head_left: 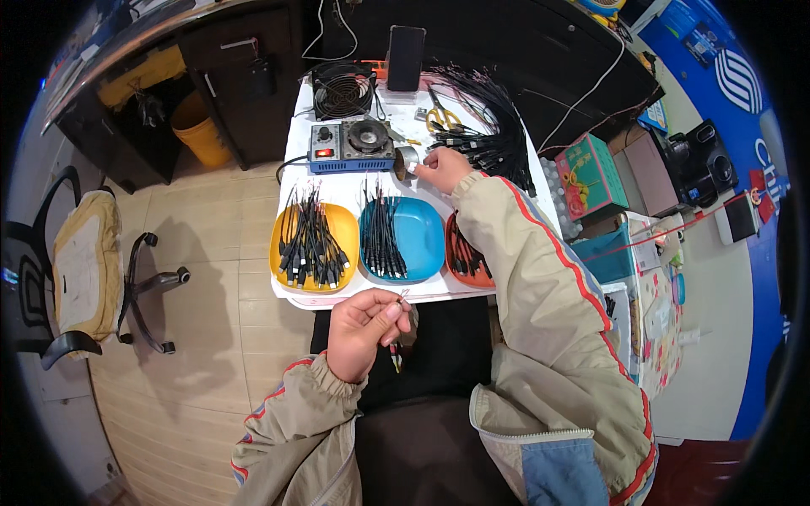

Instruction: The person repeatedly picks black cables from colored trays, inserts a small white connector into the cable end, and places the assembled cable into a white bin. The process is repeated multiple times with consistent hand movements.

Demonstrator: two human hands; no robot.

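Observation:
My left hand (364, 329) is closed in a pinch in front of the table's near edge. Thin bare wire ends (405, 293) stick up from its fingertips, and a dark piece with a coloured end (396, 357) hangs below; most of this short cable is hidden by the fingers. Farther off, my right hand (445, 170) has its fingers closed at the edge of a small round metal tin (406, 160), which looks tilted. Beside the tin stands a blue soldering pot unit (353, 148) with a knob, a lit red switch and a round well.
Yellow (342, 218), blue (429, 221) and orange (469, 277) trays holding short black cables line the near edge. Behind are a fan (344, 91), a phone (406, 59) on a stand, yellow-handled scissors (440, 116) and a black cable bundle (489, 110). An office chair (89, 261) stands left.

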